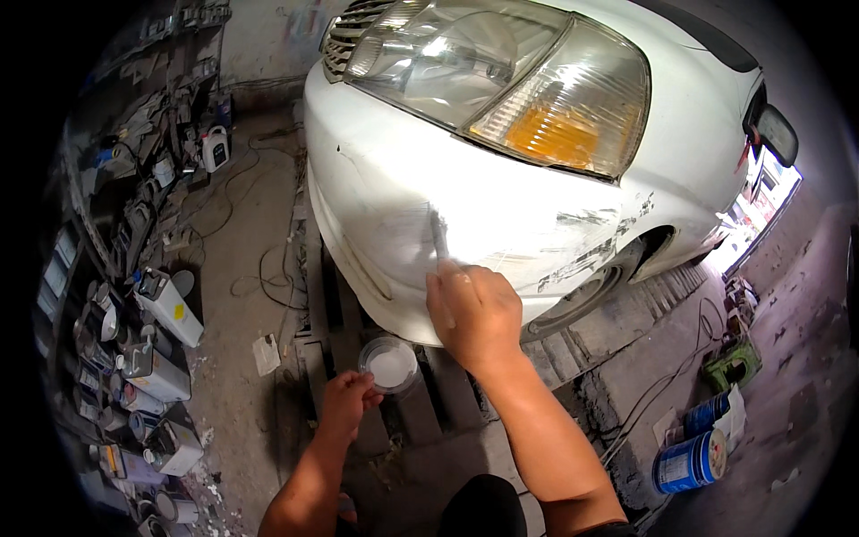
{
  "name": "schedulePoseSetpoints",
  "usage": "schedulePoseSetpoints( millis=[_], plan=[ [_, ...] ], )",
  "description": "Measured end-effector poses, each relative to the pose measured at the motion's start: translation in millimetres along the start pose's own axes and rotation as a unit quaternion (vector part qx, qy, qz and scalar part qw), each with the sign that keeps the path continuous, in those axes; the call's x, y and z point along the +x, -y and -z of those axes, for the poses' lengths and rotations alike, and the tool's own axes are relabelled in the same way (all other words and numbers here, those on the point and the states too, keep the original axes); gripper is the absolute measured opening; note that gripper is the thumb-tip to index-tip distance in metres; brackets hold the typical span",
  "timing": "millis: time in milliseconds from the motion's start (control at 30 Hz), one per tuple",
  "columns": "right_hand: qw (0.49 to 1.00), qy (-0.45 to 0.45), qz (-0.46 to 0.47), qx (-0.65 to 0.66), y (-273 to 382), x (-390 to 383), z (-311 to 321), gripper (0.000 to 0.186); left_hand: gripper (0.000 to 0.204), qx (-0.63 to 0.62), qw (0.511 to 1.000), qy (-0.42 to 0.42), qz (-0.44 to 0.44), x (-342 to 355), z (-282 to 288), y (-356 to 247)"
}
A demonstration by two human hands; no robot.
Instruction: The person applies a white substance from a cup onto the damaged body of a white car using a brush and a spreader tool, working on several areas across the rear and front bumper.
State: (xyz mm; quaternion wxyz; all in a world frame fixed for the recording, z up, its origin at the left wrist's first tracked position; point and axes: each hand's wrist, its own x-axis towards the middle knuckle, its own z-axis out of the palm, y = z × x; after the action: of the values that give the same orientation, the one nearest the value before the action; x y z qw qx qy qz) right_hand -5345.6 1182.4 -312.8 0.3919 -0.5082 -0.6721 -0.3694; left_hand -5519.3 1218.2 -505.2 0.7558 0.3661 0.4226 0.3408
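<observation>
A white car's front bumper fills the middle of the view, below the headlight with its amber corner lamp. In my right hand, closed fingers grip a slim paintbrush, its tip at the bumper's surface. Dark scuffs mark the bumper to the right of the brush, towards the wheel. Lower down, my left hand pinches the edge of a round clear plastic cup. White paint lies inside it.
Metal cans and jugs crowd the left wall, and hoses lie on the floor. Slatted boards run beneath the bumper. At the right are a blue bucket, a green stool and cables.
</observation>
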Motion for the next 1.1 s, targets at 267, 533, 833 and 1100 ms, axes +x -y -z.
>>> schedulePoseSetpoints(
  millis=[267, 533, 833, 1100],
  plan=[
    [0.997, -0.017, -0.042, -0.058, -23, -1, 32, 0.017, 0.016, 0.0, 1.0, 0.002, 0.003, 1, 2, 0],
    [0.994, 0.087, 0.049, -0.033, 11, 17, -19, 0.01, 0.016, -0.005, 1.0, -0.005, -0.002, 2, 1, 1],
    [0.979, 0.163, 0.116, -0.037, 23, 1, -55, 0.015, 0.016, -0.006, 1.0, -0.005, -0.005, 2, 1, -1],
    [0.985, -0.046, -0.149, 0.074, -38, -35, 24, 0.011, 0.018, -0.025, 1.0, -0.008, -0.007, 0, 10, -6]
  ],
)
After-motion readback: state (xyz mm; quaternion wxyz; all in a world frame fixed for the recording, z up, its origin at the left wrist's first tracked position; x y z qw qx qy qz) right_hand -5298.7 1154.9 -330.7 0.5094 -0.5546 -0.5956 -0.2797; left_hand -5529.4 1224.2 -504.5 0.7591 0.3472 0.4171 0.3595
